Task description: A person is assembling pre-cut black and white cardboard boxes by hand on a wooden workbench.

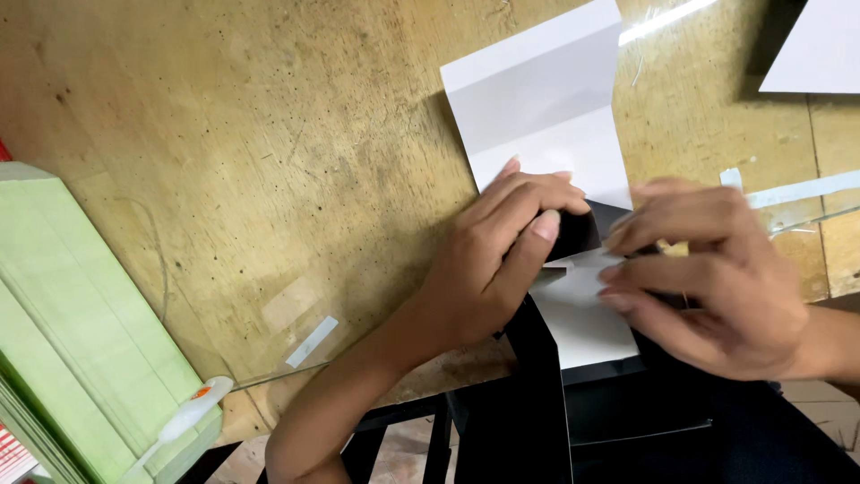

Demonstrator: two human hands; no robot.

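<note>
A white sheet of card with fold creases (546, 99) lies on the worn wooden table (269, 134), its near part black on the outside and white inside. My left hand (497, 251) presses down on the fold, fingers curled over a black flap (573, 235). My right hand (708, 278) grips the black and white flap from the right side, fingers bent around its edge. The near end of the card hangs over the table's front edge.
A stack of pale green sheets (72, 323) lies at the left with a white tape dispenser (184, 417) on its corner. Another white sheet (820, 45) sits at the top right. Bits of clear tape (312, 341) stick to the table.
</note>
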